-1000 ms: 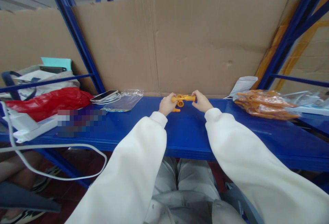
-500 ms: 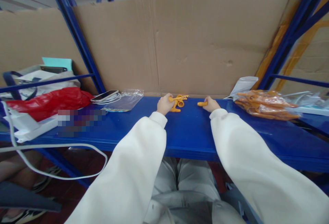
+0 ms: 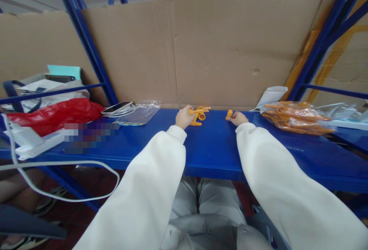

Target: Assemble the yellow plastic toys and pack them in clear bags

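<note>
My left hand (image 3: 184,117) is closed on a small orange plastic assembly (image 3: 199,112) with ring-shaped parts, held just above the blue shelf (image 3: 212,146) near the cardboard back wall. Off to the right, apart from it, my right hand (image 3: 237,118) is closed on a short orange plastic piece (image 3: 229,113), which pokes out past the fingers. Both arms wear white sleeves. A small orange part (image 3: 196,123) lies on the shelf under the assembly.
A clear bag of orange parts (image 3: 296,117) lies at the right, an empty clear bag (image 3: 271,95) behind it. At the left lie a phone (image 3: 116,107) with white cable, a clear bag (image 3: 139,112), a red bag (image 3: 54,115) and white boxes (image 3: 34,141). Cardboard (image 3: 230,47) closes the back.
One second ago both hands held the orange assembly together. My right hand has since pulled away to the right with a short orange piece, while my left hand keeps the rest.
</note>
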{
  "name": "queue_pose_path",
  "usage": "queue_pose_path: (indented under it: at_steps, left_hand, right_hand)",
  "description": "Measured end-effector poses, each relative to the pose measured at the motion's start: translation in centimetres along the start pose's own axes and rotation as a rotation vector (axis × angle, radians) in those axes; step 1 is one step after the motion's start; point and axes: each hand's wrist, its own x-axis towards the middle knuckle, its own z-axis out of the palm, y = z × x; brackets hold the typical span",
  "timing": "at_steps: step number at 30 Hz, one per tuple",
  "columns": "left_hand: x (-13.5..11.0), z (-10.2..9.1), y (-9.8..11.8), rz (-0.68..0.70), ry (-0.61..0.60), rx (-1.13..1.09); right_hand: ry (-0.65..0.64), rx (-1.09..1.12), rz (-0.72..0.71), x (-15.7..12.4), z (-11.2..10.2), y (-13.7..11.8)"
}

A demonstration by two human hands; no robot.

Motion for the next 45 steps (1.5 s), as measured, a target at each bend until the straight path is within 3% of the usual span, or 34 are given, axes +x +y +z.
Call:
queue_pose_path:
  at_steps: [8,14,30,36,42,45]
  left_hand:
    - [-0.2,-0.3,0.5,-0.020,-0.024,0.057]
    - [-0.3,-0.5,0.7,-0.028,-0.040,0.069]
    - [-0.1,-0.2,0.4,-0.012,-0.028,0.062]
    - [-0.4,-0.5,0.9,-0.025,-0.032,0.055]
    - [-0.5,-0.5,1.0,-0.018,-0.035,0.068]
    - [-0.5,-0.6,1.0,-0.030,-0.039,0.072]
  right_hand:
    - [-0.008,-0.078,0.054,-0.6,-0.6,-0.9]
    - [-0.023,-0.094,-0.007,-0.9,-0.7,-1.6]
    - [-0.256,-0.234,-0.109,-0.5,1.1,-1.4]
    - [-0.318,-0.291,-0.112,1.3,1.4,-2.0]
    - [-0.392,-0.315,-0.248,4.3,1.8,-2.6]
    - [-0.362,-0.313,-0.196,4.5,2.2,-2.9]
